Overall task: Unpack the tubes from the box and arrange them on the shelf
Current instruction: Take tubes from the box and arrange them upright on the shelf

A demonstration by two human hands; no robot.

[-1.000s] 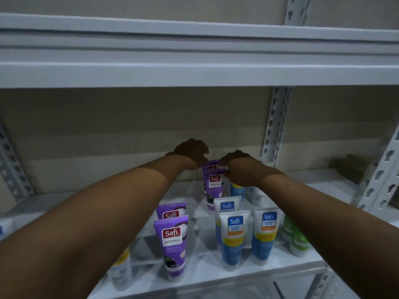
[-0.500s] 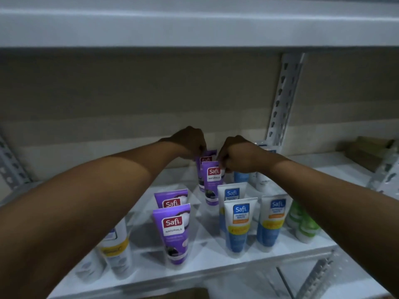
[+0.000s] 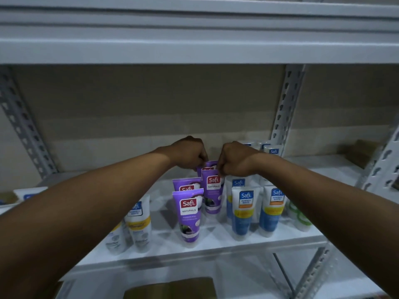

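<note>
While we are reaching both arms deep over the white shelf [image 3: 216,244], our left hand [image 3: 190,155] is curling its fingers onto the crimped top of the rear purple tube [image 3: 210,165]. Our right hand [image 3: 235,160] is pinching the upper right corner of the second purple tube [image 3: 212,190], just in front of it. Both tubes are standing upright, cap down and touching, in the middle of the shelf. To their left, the front purple tubes [image 3: 190,214] are standing one behind the other, nearer the shelf edge. Blue tubes [image 3: 244,212] are lining up on the right, with green-marked tubes [image 3: 300,214] beyond them. White tubes with yellow bands [image 3: 139,223] are standing on the left beside our forearm. A cardboard box [image 3: 170,288] is showing below the shelf.
</note>
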